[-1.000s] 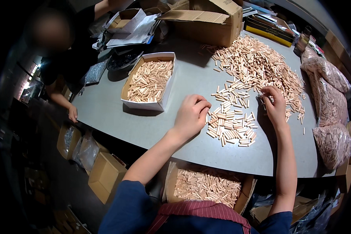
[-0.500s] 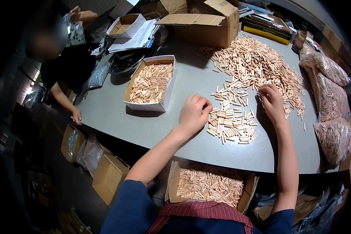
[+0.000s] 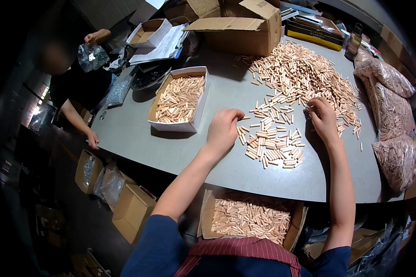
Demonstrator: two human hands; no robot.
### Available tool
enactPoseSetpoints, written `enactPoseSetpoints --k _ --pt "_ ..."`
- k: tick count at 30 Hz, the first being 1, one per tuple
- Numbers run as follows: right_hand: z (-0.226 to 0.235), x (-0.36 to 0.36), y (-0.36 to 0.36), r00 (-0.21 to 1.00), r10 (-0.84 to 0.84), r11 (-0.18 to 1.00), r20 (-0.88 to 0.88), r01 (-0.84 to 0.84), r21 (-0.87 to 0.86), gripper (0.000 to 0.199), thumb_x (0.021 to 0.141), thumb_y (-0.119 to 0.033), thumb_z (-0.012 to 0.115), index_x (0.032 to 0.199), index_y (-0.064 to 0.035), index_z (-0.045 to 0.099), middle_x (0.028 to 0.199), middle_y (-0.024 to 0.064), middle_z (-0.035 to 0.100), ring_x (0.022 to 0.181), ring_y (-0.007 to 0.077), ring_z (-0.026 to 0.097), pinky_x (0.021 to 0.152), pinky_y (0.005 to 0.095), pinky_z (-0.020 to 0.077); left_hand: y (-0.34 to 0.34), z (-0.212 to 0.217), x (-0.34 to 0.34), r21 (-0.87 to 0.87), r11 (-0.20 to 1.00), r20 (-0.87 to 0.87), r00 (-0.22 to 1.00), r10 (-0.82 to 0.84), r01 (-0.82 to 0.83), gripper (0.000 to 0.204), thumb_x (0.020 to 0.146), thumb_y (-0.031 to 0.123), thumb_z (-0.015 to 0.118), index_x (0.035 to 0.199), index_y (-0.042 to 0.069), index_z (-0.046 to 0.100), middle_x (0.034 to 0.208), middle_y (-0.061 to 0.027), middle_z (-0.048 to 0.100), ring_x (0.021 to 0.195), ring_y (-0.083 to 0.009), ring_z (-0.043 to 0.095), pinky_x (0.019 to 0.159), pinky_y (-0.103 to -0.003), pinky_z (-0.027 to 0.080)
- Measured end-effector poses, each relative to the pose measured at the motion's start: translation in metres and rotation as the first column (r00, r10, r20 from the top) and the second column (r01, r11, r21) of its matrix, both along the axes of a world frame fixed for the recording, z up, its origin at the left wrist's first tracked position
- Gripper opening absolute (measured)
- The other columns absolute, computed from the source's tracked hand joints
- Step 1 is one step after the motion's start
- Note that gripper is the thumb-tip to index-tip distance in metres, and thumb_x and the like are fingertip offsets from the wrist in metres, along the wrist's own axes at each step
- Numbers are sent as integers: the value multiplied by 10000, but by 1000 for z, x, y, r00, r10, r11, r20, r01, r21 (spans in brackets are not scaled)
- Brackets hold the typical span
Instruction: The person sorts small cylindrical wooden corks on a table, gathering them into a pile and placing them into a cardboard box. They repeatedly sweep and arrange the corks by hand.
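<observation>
Where the grey table (image 3: 138, 134) curves off at far left, a second person stands in a dark top, one hand (image 3: 93, 138) resting on the table edge, the other raised and gripping a clear plastic bag (image 3: 91, 56) of small dark parts. Below that edge, brown cartons (image 3: 130, 210) and bagged stock sit on the floor. Further right on the table: a shallow white box (image 3: 195, 125) part-filled with short pale wooden dowels, lying loosely lengthwise. Behind it a small open carton with papers (image 3: 158, 40), then a large open cardboard box (image 3: 245, 32). Left hand (image 3: 224, 129) lies on the table, fingers curled under in a loose half-fist, knuckles up, fingertips touching the left margin of a small patch of sorted dowels (image 3: 275, 143); whether it holds any, cannot tell. That patch lies between the two hands, pegs mostly side by side. Below, at the person's lap, an open carton (image 3: 252, 219) holds more dowels. Right hand (image 3: 323, 117) is pinched narrow, fingertips together at the near edge of the big loose dowel heap (image 3: 305, 74), seemingly nipping a peg or two. Far right: clear bags (image 3: 393, 124) stuffed with dowels, stacked along the table rim.
</observation>
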State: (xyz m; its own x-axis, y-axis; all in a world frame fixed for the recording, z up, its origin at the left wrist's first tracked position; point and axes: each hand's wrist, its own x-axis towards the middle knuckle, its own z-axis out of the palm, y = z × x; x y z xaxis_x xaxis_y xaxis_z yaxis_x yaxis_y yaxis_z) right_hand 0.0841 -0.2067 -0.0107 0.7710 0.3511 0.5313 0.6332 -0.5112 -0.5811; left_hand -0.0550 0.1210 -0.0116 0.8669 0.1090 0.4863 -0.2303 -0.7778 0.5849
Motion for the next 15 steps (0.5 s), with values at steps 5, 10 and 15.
enactPoseSetpoints --k 5,10,15 --pt "-1 1 -1 1000 22 1000 -7 -22 10 220 893 59 601 1093 23 686 1104 125 679 931 266 713 814 344 576 -2 2 -1 38 999 -30 1000 6 -5 175 947 44 628 1049 52 770 1035 -140 721 1029 -357 663 908 -458 531" --pt "1 -1 2 1000 14 1000 -16 -14 8 223 890 59 600 1095 24 680 1111 121 677 934 257 719 824 345 584 -1 1 -1 33 999 -37 999 11 -9 173 950 59 638 1048 63 781 1032 -135 710 1025 -347 656 907 -455 529" --pt "0 -2 2 1000 1 1000 20 -1 -1 220 892 59 605 1094 20 682 1117 124 678 936 265 722 820 350 584 -3 3 -3 41 999 -32 999 2 0 194 948 87 660 1089 80 792 1031 -126 709 1028 -337 652 906 -441 529"
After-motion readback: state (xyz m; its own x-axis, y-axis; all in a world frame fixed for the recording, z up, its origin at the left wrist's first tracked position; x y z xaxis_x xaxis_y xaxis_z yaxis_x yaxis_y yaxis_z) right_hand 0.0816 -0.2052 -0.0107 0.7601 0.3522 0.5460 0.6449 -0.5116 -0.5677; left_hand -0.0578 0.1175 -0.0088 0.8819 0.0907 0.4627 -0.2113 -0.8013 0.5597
